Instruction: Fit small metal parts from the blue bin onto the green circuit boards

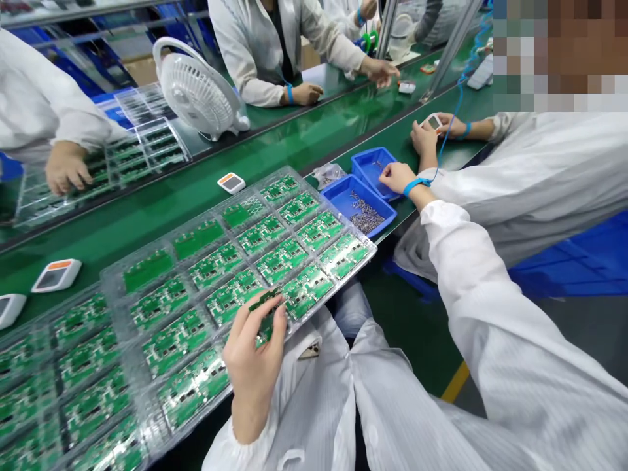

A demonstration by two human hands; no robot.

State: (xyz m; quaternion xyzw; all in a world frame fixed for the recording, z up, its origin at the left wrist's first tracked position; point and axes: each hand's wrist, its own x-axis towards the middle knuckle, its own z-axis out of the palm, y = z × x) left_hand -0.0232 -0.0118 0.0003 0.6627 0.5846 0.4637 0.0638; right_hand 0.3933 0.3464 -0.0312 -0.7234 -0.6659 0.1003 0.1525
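in hand: the person is holding one green circuit board over the near edge of a clear plastic tray packed with matching boards.
left hand: closed, gripping the board between thumb and fingers, just above the tray.
right hand: reaching out beside the smaller blue bin, a blue wrist strap around its wrist; i cannot tell whether it is gripping anything.
beside it: a larger blue bin is holding small metal parts.
surface: a green desk is carrying the tray, bins and a white meter.
room: a co-worker's hand is reaching across the desk, a white fan is standing beyond, and a yellow floor line is running below.
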